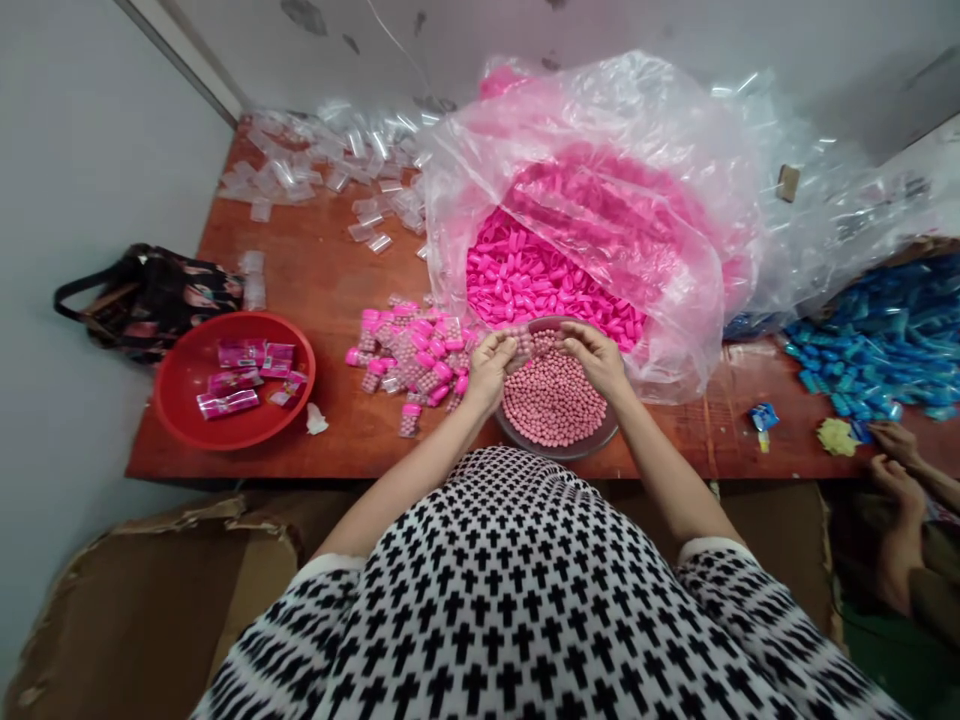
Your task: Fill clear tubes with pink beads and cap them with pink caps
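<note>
My left hand pinches a small clear plastic container with pink beads showing through it, above the left rim of a dark round bowl. Pink beads fill that bowl. Over its right side, my right hand has its fingers curled together; what they hold, if anything, is too small to make out. Left of the bowl lies a pile of bead-filled clear containers with pink caps. Behind the bowl, a large clear plastic bag spills loose pink plastic caps.
Empty clear containers lie scattered at the back left. A red basin holds pink packets, beside a dark flowered bag. At right are blue pieces, a yellow-green crumpled thing and another person's hands.
</note>
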`<state>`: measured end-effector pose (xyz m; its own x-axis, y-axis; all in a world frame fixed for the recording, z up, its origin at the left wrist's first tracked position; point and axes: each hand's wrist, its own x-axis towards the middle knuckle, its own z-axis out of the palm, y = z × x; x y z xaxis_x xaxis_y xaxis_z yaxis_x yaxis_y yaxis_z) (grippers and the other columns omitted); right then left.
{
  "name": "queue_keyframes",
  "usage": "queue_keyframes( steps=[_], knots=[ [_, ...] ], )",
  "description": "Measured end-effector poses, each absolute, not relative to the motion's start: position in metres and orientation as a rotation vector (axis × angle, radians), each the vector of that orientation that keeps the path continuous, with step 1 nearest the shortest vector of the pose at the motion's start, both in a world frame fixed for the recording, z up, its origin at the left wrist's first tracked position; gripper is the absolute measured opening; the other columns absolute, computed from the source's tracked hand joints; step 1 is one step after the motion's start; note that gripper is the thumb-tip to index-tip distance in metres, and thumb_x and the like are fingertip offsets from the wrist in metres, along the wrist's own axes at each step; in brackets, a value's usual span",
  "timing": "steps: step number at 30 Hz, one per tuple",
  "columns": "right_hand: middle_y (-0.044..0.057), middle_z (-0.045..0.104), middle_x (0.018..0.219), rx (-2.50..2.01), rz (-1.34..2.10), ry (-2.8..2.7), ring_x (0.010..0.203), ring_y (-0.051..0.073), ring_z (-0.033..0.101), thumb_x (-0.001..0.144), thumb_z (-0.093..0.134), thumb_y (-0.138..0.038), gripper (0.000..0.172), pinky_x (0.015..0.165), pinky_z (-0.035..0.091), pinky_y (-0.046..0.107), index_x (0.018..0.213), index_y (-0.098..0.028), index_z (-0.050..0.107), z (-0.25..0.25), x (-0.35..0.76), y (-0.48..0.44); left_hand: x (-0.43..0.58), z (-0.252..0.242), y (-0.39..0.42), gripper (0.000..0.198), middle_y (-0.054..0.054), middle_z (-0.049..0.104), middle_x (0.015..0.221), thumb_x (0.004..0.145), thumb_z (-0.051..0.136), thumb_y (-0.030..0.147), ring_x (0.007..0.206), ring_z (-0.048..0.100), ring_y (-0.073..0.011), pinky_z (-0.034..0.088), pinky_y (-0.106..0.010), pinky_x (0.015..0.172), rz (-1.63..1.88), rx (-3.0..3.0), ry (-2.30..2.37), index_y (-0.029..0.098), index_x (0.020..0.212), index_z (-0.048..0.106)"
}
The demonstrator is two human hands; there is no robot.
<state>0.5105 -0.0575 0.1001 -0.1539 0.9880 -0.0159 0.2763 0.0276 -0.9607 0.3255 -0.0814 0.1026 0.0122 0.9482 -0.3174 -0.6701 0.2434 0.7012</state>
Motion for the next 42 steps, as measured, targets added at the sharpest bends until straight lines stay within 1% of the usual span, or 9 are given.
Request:
queue_keyframes(
  steps=[6,9,13,20,23,27,32,39,42],
  knots=[
    [0.004,0.071,0.089,-1.589,0.966,-2.097,0.082,0.018,0.064,0.081,0.055,-0.022,0.015,0.081,0.048,0.032,0.087,-0.018,0.068,0.060,0.521,-0.053,0.296,0.091,-0.091,0.039,0.001,0.066,0.077,0.061,0.079,0.037,0.068,0.066,-0.0119,0.057,-0.027,0.067,1.288,0.514,1.007,0.017,0.088,0.059],
    [0.007,0.070,0.092,-1.709,0.864,-2.230,0.084,0.019,0.063,0.082,0.054,-0.021,0.016,0.080,0.046,0.031,0.091,-0.016,0.067,0.041,0.496,-0.056,0.291,0.087,-0.098,0.040,0.002,0.063,0.076,0.061,0.078,0.038,0.068,0.065,-0.0123,0.057,-0.029,0.068,1.284,0.553,1.045,0.017,0.089,0.059],
    [0.012,0.067,0.103,-1.929,0.731,-2.193,0.089,0.023,0.062,0.081,0.058,-0.034,0.031,0.078,0.046,0.034,0.106,-0.016,0.061,0.023,0.465,-0.055,0.291,0.083,-0.104,0.044,0.002,0.064,0.076,0.059,0.079,0.041,0.069,0.064,-0.0130,0.056,-0.028,0.067,1.287,0.554,1.081,0.017,0.092,0.061],
    [0.000,0.062,0.076,-1.681,1.207,-1.558,0.071,0.015,0.059,0.071,0.061,-0.035,0.026,0.071,0.049,0.030,0.089,-0.019,0.053,0.025,0.474,-0.055,0.294,0.075,-0.115,0.042,0.000,0.068,0.081,0.057,0.080,0.037,0.068,0.063,-0.0096,0.053,-0.022,0.066,1.208,0.454,1.041,0.016,0.089,0.064],
    [-0.002,0.060,0.082,-1.425,1.379,-1.139,0.073,0.015,0.062,0.066,0.066,-0.040,0.040,0.070,0.052,0.031,0.096,-0.022,0.047,0.040,0.477,-0.072,0.307,0.072,-0.121,0.038,-0.001,0.068,0.082,0.058,0.080,0.034,0.069,0.063,-0.0088,0.053,-0.020,0.066,1.090,0.367,0.978,0.015,0.086,0.064],
    [0.003,0.063,0.089,-1.337,1.290,-1.006,0.084,0.018,0.063,0.064,0.070,-0.043,0.038,0.082,0.051,0.036,0.089,-0.021,0.051,0.055,0.470,-0.098,0.327,0.074,-0.123,0.037,0.000,0.067,0.079,0.060,0.079,0.033,0.069,0.063,-0.0082,0.053,-0.021,0.070,1.086,0.296,0.882,0.015,0.087,0.063],
    [0.007,0.066,0.100,-1.343,1.185,-1.385,0.097,0.021,0.061,0.065,0.073,-0.046,0.037,0.090,0.047,0.039,0.087,-0.020,0.059,0.072,0.485,-0.106,0.333,0.082,-0.113,0.036,0.001,0.066,0.075,0.058,0.080,0.033,0.066,0.062,-0.0084,0.053,-0.023,0.069,1.123,0.341,0.890,0.015,0.083,0.062],
    [0.008,0.067,0.085,-1.286,0.794,-2.239,0.083,0.020,0.062,0.080,0.061,-0.038,0.020,0.079,0.048,0.034,0.083,-0.018,0.063,0.113,0.517,-0.086,0.333,0.089,-0.111,0.033,0.003,0.065,0.069,0.058,0.080,0.035,0.060,0.058,-0.0078,0.052,-0.020,0.062,1.078,0.541,0.924,0.014,0.079,0.066],
    [0.010,0.068,0.093,-1.249,0.737,-2.373,0.084,0.020,0.062,0.083,0.056,-0.029,0.019,0.079,0.048,0.034,0.096,-0.017,0.063,0.123,0.515,-0.086,0.333,0.092,-0.110,0.032,0.000,0.068,0.076,0.060,0.079,0.038,0.064,0.060,-0.0098,0.053,-0.022,0.064,1.065,0.652,0.912,0.015,0.081,0.068]
  ],
)
